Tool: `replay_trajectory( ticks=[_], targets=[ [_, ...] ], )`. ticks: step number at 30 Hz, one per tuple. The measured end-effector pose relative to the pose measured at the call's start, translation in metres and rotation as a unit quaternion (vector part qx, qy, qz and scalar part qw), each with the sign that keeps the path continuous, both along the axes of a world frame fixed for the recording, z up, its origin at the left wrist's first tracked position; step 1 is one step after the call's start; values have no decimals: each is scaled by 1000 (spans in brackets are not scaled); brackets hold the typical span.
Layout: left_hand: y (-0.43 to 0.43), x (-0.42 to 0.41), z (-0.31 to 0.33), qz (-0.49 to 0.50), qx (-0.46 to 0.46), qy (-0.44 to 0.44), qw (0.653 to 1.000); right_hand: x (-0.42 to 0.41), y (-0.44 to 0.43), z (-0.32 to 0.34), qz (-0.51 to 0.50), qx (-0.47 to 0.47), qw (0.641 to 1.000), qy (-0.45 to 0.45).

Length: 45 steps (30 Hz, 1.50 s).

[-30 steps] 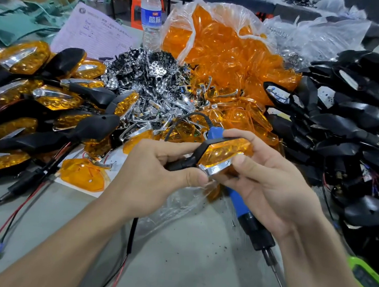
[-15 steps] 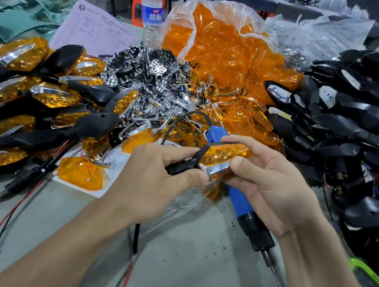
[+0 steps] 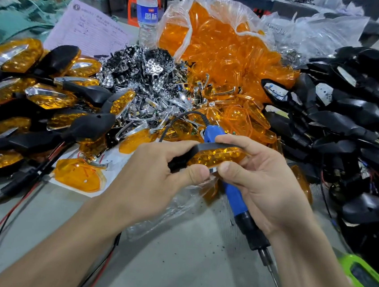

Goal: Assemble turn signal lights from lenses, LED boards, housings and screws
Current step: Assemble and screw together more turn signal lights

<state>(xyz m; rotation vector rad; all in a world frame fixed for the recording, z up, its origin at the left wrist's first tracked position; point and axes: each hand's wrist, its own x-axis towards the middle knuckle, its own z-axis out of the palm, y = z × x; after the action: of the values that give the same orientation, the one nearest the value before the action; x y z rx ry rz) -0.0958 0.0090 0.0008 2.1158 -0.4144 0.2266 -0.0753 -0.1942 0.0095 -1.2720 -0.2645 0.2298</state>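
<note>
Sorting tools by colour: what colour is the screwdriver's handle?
The handle is blue, seen in the head view.

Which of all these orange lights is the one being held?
The turn signal gripped between the left hand and right hand; the rest lie in a pile at left.

One water bottle (image 3: 147,15), one blue screwdriver (image 3: 234,198), one printed sheet (image 3: 88,32)

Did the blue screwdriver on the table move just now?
No. The blue screwdriver lies where it was, at the same slant and the same gap from the loose orange lens to its left.
</note>
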Motion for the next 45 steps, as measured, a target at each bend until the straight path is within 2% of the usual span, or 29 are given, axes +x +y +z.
replay_trajectory(
  ticks=[4, 12, 16, 19, 25, 28, 30, 32, 35, 38, 41, 45],
  targets=[
    [3, 1, 0, -16, -30, 13, 999, -2, 2, 1, -11, -12, 1000, -11],
    [2, 1, -7, 1, -34, 0, 999, -1, 5, -1, -12, -48, 999, -14],
    [1, 1, -9, 20, 13, -46, 999, -5, 9, 0, -42, -48, 997, -39],
    [3, 5, -9, 21, -38, -49, 998, -7, 12, -2, -64, -51, 996, -38],
    [-1, 7, -9, 76, -41, -83, 993, -6, 19, 1, -104, -88, 990, -44],
    [-6, 2, -5, 109, 20, -110, 988, -4, 18, 4, -187, -172, 964, -74],
    [-12, -1, -3, 75, 58, -149, 984, -6, 16, 3, -254, -228, 935, -99],
    [-15, -1, -8, 30, 83, -164, 983, -8, 15, 0, -280, -249, 922, -100],
    [-12, 0, -15, 44, 43, -111, 992, -9, 17, 0, -256, -242, 933, -74],
    [-8, -1, -15, 42, 14, -89, 995, -6, 15, 4, -172, -128, 975, -48],
    [-6, -2, -11, 4, -30, -76, 997, -4, 9, 7, -102, -136, 984, -57],
    [-6, -5, -10, 1, -43, -55, 998, -5, 9, 6, -87, -141, 985, -54]
  ],
)
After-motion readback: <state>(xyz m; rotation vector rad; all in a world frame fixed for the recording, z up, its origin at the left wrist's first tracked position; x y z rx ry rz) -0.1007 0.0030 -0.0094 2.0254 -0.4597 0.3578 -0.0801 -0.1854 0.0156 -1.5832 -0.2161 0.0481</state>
